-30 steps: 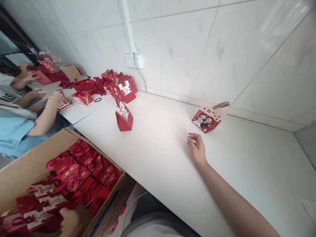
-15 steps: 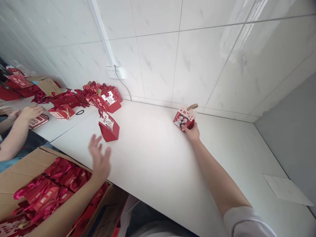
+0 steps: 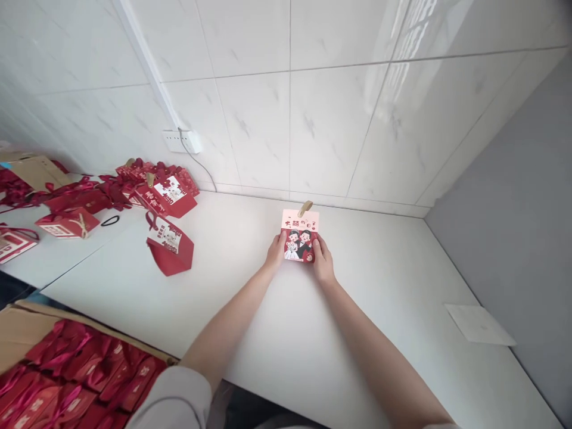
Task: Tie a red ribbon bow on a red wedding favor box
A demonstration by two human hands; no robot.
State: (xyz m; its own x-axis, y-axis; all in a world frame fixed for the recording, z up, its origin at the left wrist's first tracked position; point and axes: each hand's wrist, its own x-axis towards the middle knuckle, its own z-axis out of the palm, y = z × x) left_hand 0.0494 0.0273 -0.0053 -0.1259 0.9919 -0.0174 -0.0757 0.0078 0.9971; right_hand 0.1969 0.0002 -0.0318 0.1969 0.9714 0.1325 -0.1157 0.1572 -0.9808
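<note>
A small gift box (image 3: pixel 298 245) stands upright on the white table (image 3: pixel 250 298), its front facing me. It is red below with a cartoon couple on it and pale pink above, and a tan ribbon loop (image 3: pixel 305 208) rises from its top. My left hand (image 3: pixel 276 250) is closed on the box's left side. Its right side is gripped by my right hand (image 3: pixel 323 258). Both thumbs lie on the front edges, while the other fingers are mostly hidden behind. To the left, a red gift box with a white label (image 3: pixel 170 244) rests tilted on the table.
More red gift boxes (image 3: pixel 167 195) cluster on the table by the wall at left. A cardboard carton (image 3: pixel 27 313) at lower left holds rows of red boxes with ribbons. A black loop (image 3: pixel 110 221), a socket strip (image 3: pixel 181 141) with a cable and a white sheet (image 3: pixel 479 324) are also there.
My left hand came from the left and took hold of the box's left side. The gift box turned to face me squarely. My view shifted right, and the co-worker's hands left the picture.
</note>
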